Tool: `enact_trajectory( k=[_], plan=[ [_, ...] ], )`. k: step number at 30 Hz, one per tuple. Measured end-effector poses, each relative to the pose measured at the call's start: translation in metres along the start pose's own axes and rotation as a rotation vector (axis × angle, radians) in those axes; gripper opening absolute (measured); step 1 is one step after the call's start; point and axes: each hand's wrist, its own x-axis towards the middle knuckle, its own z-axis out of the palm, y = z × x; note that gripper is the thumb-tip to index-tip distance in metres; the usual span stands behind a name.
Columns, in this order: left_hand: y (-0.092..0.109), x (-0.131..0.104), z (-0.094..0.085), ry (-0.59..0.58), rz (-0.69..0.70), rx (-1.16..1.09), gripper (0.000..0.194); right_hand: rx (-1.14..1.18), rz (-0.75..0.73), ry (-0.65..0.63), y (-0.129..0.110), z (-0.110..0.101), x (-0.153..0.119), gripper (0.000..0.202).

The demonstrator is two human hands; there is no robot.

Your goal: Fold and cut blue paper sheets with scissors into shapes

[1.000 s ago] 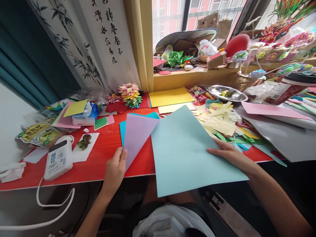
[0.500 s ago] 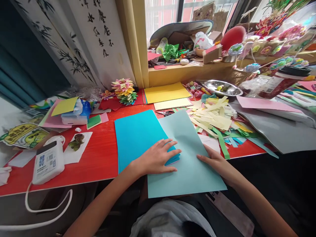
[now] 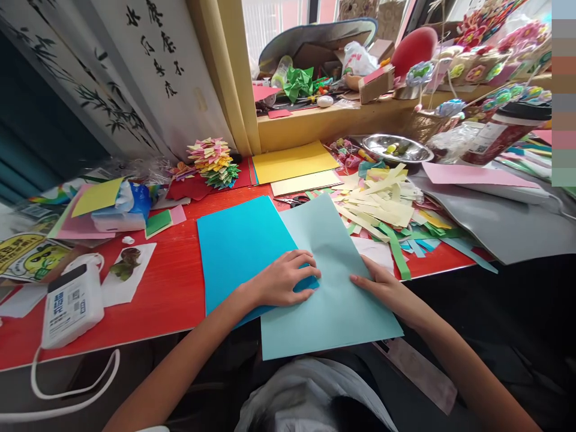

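Note:
My left hand (image 3: 288, 279) lies over the right edge of the bright blue paper (image 3: 238, 252), with its fingers curled and a bit of blue showing between thumb and fingers. Partly beneath that hand is a pale blue-green paper (image 3: 333, 318), which reaches past the table's front edge. My right hand (image 3: 382, 288) grips this pale sheet by its right edge, thumb on top and the other fingers mostly hidden below. Behind the sheets lie black-handled scissors (image 3: 294, 200), partly covered.
Cut paper strips (image 3: 382, 204) are heaped at the back right, near a metal dish (image 3: 398, 150) and a lidded cup (image 3: 499, 135). A folded-paper stack (image 3: 213, 162) stands behind. At left are a white device (image 3: 74, 306) with a cable and a tissue pack (image 3: 121, 210).
The fingers of my left hand, spread before, are now more bent at the blue paper's edge. My right hand keeps its grip on the pale sheet. The whole view has shifted slightly.

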Motion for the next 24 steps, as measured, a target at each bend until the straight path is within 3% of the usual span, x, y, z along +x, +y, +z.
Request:
enact_trajectory(
  k=[12,19,24],
  plan=[
    [0.002,0.001,-0.003,-0.019,0.004,-0.014,0.018,-0.044,0.010,-0.005,-0.008,0.003,-0.002,0.058],
    [0.003,0.000,0.001,-0.053,-0.001,0.068,0.030,-0.042,-0.008,-0.001,-0.001,0.000,0.000,0.057],
    [0.003,0.001,0.000,-0.052,-0.009,0.096,0.029,-0.071,0.002,0.013,-0.001,-0.001,0.000,0.057]
  ],
)
